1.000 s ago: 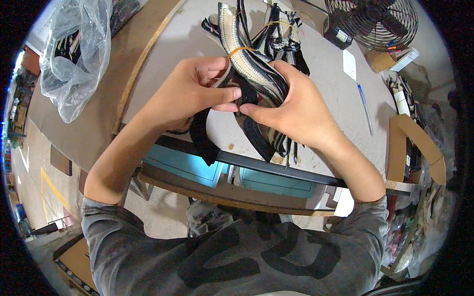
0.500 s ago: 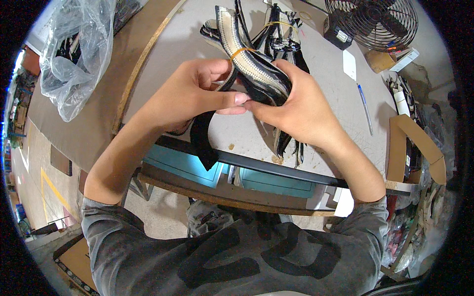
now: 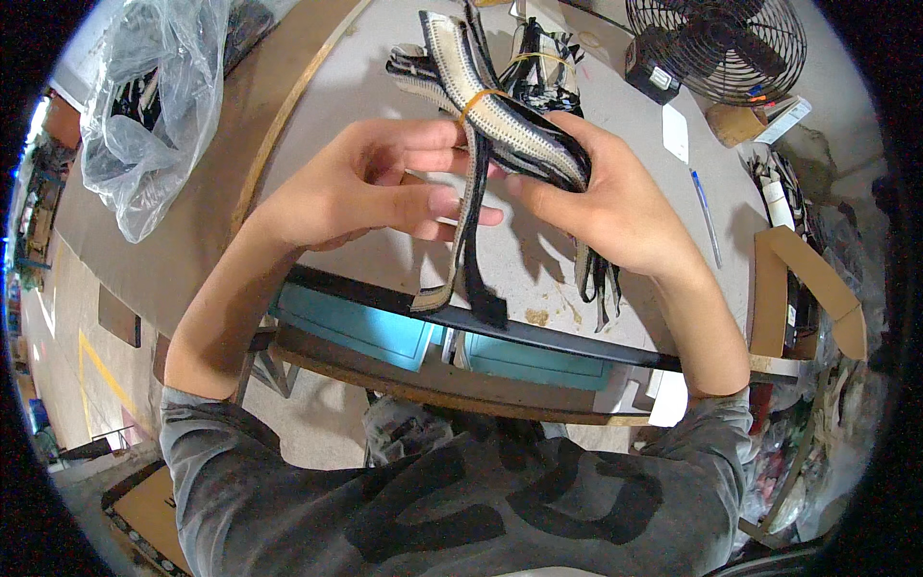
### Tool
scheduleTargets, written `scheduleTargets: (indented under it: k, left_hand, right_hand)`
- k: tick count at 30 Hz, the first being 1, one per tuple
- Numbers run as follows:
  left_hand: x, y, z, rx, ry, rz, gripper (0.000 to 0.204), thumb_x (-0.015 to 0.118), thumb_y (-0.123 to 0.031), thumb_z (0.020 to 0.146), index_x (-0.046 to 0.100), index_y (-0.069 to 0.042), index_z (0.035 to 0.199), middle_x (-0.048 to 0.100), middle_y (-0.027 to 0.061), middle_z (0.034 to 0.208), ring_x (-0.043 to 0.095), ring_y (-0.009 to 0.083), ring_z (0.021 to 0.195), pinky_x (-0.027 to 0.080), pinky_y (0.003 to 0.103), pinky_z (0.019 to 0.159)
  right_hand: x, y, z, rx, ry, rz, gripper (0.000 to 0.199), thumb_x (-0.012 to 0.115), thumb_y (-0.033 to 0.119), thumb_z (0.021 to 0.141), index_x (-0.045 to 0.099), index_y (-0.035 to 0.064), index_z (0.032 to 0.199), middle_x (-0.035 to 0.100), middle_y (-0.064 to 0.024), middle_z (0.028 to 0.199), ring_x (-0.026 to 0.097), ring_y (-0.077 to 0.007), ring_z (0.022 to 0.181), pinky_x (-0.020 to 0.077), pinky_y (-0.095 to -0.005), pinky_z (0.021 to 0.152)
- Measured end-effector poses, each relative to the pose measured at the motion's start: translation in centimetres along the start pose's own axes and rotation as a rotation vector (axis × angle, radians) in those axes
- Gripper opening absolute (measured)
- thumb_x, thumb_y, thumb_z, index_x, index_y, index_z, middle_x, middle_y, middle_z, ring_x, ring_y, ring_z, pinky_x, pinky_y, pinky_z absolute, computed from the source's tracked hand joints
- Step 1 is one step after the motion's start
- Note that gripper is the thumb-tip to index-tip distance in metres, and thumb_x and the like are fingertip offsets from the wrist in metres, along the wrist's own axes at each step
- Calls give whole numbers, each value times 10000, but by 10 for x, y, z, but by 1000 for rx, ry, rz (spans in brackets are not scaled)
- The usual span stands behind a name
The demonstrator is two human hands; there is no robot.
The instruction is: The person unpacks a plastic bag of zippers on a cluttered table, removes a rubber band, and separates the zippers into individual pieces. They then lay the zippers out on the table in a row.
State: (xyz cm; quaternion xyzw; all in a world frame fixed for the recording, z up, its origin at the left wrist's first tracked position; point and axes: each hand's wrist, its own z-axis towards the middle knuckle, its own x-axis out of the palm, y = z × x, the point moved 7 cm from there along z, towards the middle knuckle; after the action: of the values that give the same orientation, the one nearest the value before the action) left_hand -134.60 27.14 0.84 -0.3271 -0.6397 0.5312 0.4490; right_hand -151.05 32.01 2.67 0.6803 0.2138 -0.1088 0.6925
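Above the table, my right hand point(image 3: 620, 197) is closed around a folded bundle of black-and-cream woven strips point(image 3: 461, 72). A yellow-orange rubber band point(image 3: 478, 99) circles the bundle. Strip ends point(image 3: 470, 221) dangle from it toward the table's front edge. My left hand point(image 3: 370, 178) is just left of the dangling strips, its thumb and fingers apart. Some fingertips reach behind the strips; whether they touch is unclear. Farther back on the table lies another banded bundle of similar strips point(image 3: 548, 72).
A black fan point(image 3: 716, 48) stands at the back right, near a small black box point(image 3: 654, 69). A white card point(image 3: 676, 133) and a blue pen point(image 3: 705, 216) lie to the right, by an open cardboard box point(image 3: 817, 279). A clear plastic bag point(image 3: 159, 125) sits back left.
The bundle in my right hand has shifted slightly right. My left fingers have spread, and the loose strip ends have swung right and now hang straighter.
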Motion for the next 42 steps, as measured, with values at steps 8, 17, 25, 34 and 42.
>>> scheduleTargets:
  k: [8,17,25,34,42]
  left_hand:
    - [-4,7,5,-27,-108,186,446,721,-52,931,578,-34,1354,686,99,1234,725,195,1033,600,272,794]
    - [-8,12,6,34,-68,221,526,702,-29,920,511,14,1408,670,131,1262,702,155,1024,559,232,757]
    - [-1,7,5,-2,-50,194,533,634,5,936,469,23,1442,671,151,1277,702,187,1076,563,231,799]
    - [-5,12,8,81,-31,236,501,588,51,945,503,4,1436,712,79,1203,656,85,1036,538,227,799]
    - [-5,13,5,-25,-45,250,527,626,48,935,498,-3,1445,703,70,1218,664,79,977,522,218,760]
  right_hand:
    - [8,-2,2,-27,-22,148,597,893,204,815,581,-59,1252,724,-89,1079,670,-111,967,558,-280,879]
    - [4,-5,1,-23,-56,-18,520,842,179,822,595,-57,1214,705,-54,991,635,-93,894,529,-258,815]
    - [4,-12,2,-13,-72,-41,386,757,131,859,615,-35,1177,694,-45,956,616,-87,837,517,-250,756]
    - [12,-8,-1,-51,-135,63,650,947,356,710,635,-54,1107,743,-94,944,699,-144,857,570,-315,802]
    - [5,-4,-3,-141,-203,-168,467,790,253,789,632,-46,1110,730,-202,909,733,-289,867,566,-364,794]
